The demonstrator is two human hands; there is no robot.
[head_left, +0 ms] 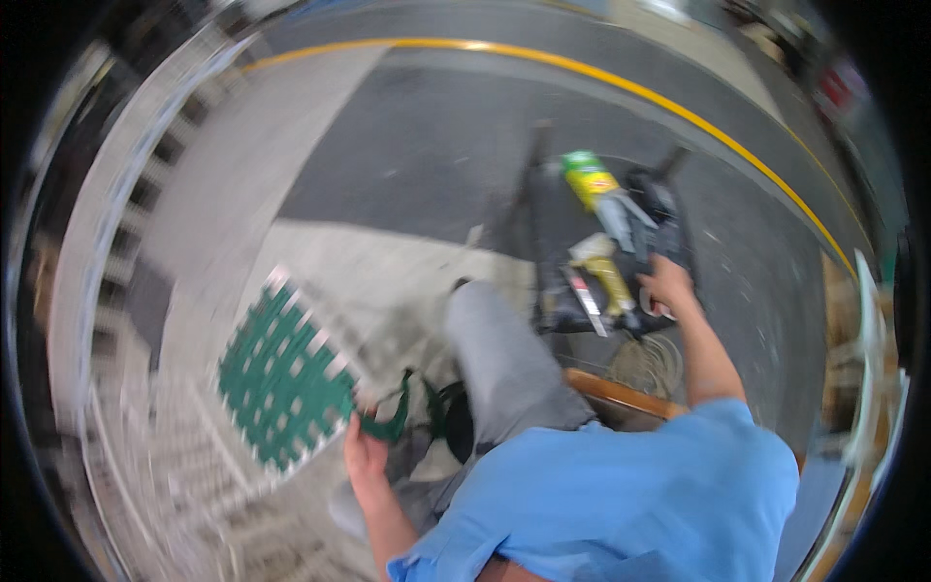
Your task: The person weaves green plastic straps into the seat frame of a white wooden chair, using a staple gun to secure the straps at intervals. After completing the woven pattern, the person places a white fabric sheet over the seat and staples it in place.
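Note:
My left hand [364, 448] is closed at the near right corner of a green woven panel [286, 383] with a pale frame. A loose green strap [390, 425] runs from the fingers toward my knee and curls up there. Over on the right, my right hand [669, 285] reaches down to a dark chair seat [567, 315]. Beside its fingers is a small pale and reddish thing [656, 307], too blurred to name. Motion smears these fingers, so their grip is unclear. A yellowish tool [608, 283] with a dark end lies just left of this hand.
On the seat also lie a green and yellow packet [588, 178], a grey tool [621, 219] and a narrow white and red strip [588, 303]. Coiled pale cord [648, 367] sits below the seat. A white slatted structure [116, 209] stands at left; a yellow line [543, 55] crosses the floor.

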